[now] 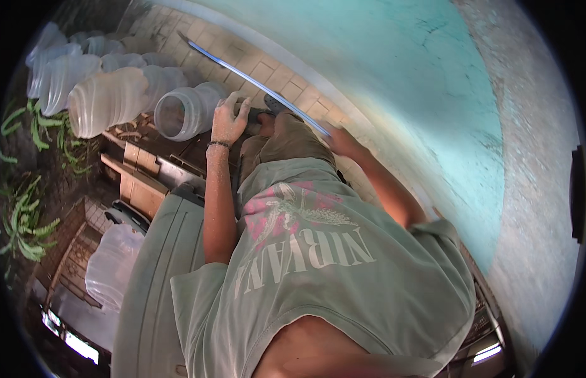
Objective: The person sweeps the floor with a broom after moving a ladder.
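Observation:
A long blue pole (260,85) slants from a dark tip over the paving to my right hand (342,141), whose fingers are closed around its near end beside the turquoise wall. My left hand (230,118), dusted with pale powder and wearing a dark bracelet on the wrist, is raised with its fingers apart and nothing in it. Just left of that hand, an open-mouthed clear plastic jar (172,115) lies on its side. What the dark far tip of the pole is, I cannot tell.
Several large translucent plastic jars (106,99) lie at the upper left. Wooden boards (142,175) and a grey-green plastic container (160,283) are at my left side. Green plants (28,227) grow at the far left. A turquoise wall (416,94) rises at my right, beside tan paving (260,71).

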A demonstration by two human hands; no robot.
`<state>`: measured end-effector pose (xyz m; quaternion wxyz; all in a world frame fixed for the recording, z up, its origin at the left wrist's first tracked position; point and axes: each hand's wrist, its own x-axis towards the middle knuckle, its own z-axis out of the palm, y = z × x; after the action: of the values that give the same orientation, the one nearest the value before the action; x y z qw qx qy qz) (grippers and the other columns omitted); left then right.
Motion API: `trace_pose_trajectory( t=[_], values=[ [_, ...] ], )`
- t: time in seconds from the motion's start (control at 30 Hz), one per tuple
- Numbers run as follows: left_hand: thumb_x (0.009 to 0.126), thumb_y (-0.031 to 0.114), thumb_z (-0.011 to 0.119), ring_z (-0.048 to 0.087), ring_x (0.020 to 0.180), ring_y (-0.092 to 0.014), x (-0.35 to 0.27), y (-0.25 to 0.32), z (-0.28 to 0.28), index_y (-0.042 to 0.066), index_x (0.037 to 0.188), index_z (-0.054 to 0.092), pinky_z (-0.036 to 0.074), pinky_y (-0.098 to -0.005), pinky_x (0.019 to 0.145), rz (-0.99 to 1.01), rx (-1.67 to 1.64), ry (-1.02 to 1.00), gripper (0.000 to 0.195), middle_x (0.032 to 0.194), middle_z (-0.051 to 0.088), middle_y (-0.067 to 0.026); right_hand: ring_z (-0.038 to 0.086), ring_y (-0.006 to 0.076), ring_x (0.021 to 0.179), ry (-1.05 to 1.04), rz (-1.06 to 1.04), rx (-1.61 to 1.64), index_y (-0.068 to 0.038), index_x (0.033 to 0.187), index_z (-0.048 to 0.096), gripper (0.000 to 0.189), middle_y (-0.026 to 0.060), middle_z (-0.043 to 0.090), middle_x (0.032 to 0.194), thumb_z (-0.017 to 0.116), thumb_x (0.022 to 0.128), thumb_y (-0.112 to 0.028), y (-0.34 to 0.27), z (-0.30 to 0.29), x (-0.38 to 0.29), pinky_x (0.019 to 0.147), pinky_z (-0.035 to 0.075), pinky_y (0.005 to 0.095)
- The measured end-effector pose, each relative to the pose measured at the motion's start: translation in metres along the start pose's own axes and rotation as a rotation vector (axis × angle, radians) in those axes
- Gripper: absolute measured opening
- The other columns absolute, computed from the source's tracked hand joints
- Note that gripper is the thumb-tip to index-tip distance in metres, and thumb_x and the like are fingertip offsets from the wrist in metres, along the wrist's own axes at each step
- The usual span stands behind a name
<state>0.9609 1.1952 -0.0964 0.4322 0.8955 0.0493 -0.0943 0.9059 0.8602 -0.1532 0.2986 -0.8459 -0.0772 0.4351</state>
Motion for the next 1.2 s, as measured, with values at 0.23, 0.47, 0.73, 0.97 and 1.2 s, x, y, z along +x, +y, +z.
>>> trace_pose_trajectory(
  t=[0.23, 0.47, 0.73, 0.97, 1.2],
  values=[
    [0.089, 0.022, 0.059, 0.058, 0.095, -0.039, -0.026, 0.003, -0.01, 0.005, 0.107, 0.063, 0.046, -0.0438, 0.085, -0.078, 0.024, -0.002, 0.026, 0.095, 0.067, -0.0189, 0.066, 0.0364, 0.093, -0.003, 0.007, -0.155, -0.003, 0.102, 0.065, 0.024, 0.0236, 0.066, 0.098, 0.053, 0.085, -0.016, -0.111, 0.012, 0.245, 0.077, 0.053, 0.0446],
    [0.088, 0.021, 0.059, 0.057, 0.097, -0.039, -0.036, -0.029, -0.029, 0.003, 0.107, 0.063, 0.046, -0.044, 0.085, -0.114, -0.036, 0.062, 0.026, 0.097, 0.065, -0.0209, 0.065, 0.0392, 0.095, 0.065, 0.026, -0.391, -0.005, 0.119, 0.059, 0.039, 0.0235, 0.067, 0.099, 0.055, 0.08, -0.009, 0.028, 0.066, 0.221, 0.082, 0.052, 0.0476],
    [0.089, 0.026, 0.058, 0.056, 0.097, -0.041, -0.023, -0.069, -0.057, 0.002, 0.106, 0.062, 0.045, -0.0463, 0.085, -0.175, -0.071, 0.231, 0.03, 0.095, 0.063, -0.0251, 0.063, 0.0428, 0.094, -0.135, 0.341, -0.484, -0.01, 0.137, 0.041, 0.045, 0.0254, 0.065, 0.099, 0.042, 0.092, -0.016, 0.207, 0.084, -0.137, 0.08, 0.052, 0.0508],
    [0.089, 0.025, 0.058, 0.057, 0.097, -0.039, -0.002, -0.076, -0.072, 0.003, 0.107, 0.062, 0.046, -0.0451, 0.085, -0.177, -0.147, 0.349, 0.029, 0.094, 0.064, -0.0239, 0.064, 0.0455, 0.084, -0.037, 0.502, -0.527, -0.01, 0.128, 0.053, 0.037, 0.0267, 0.065, 0.088, 0.046, 0.094, -0.022, 0.101, -0.005, -0.198, 0.075, 0.052, 0.0536],
    [0.088, 0.019, 0.059, 0.059, 0.095, -0.036, -0.03, -0.081, -0.079, 0.004, 0.109, 0.063, 0.047, -0.0422, 0.086, -0.301, -0.194, 0.673, 0.026, 0.096, 0.067, -0.0181, 0.065, 0.0424, 0.07, 0.112, 0.288, -0.817, -0.014, 0.116, 0.063, 0.03, 0.0194, 0.066, 0.073, 0.053, 0.093, -0.03, 0.013, -0.1, -0.113, 0.066, 0.053, 0.0502]
  ],
)
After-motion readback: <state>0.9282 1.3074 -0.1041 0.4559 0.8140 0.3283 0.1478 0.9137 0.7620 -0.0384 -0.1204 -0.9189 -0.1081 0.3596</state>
